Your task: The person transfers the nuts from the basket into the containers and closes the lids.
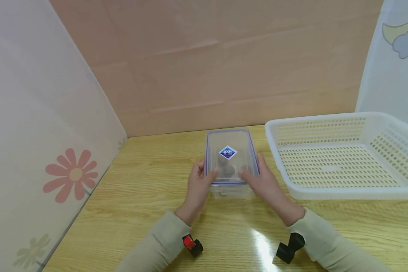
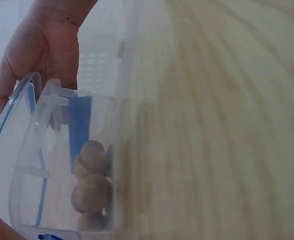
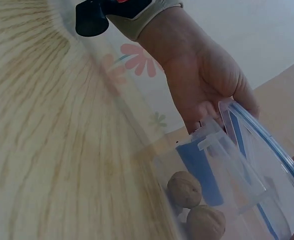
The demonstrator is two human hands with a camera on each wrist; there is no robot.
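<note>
Box position: the clear lidded box (image 1: 232, 162) is sitting on the wooden table (image 1: 139, 211) in front of you, just left of the white basket (image 1: 340, 155) and apart from it.
Left hand: your left hand (image 1: 198, 185) is pressing against the box's left side, fingers curled round the near corner and the thumb lying up on the blue-rimmed lid (image 1: 229, 153).
Right hand: your right hand (image 1: 263, 181) is mirroring it on the right side, fingers wrapping the edge and the thumb resting on the lid.
Risk, lid: you are gripping near the near corners only, so if you are prising the lid up it may spring free unevenly and jolt the box.
Risk, contents: the walnuts (image 2: 90, 192) are lying loose inside, so any tilt is going to send them rolling to one end, and out over the rim if the lid is off.
Risk, slide: the tabletop is looking glossy, so a push from one hand alone may skid the box toward the basket.
Risk, latch: the near clip (image 3: 219, 142) is appearing to hang open in the wrist views, so the lid may not be holding firmly.
Count, boxes: one, with one lid.
Count, baskets: one.
Count, walnuts: at least three are showing in the left wrist view; more may be hiding behind the blur.
Count, hands: two, both on the box.
</note>
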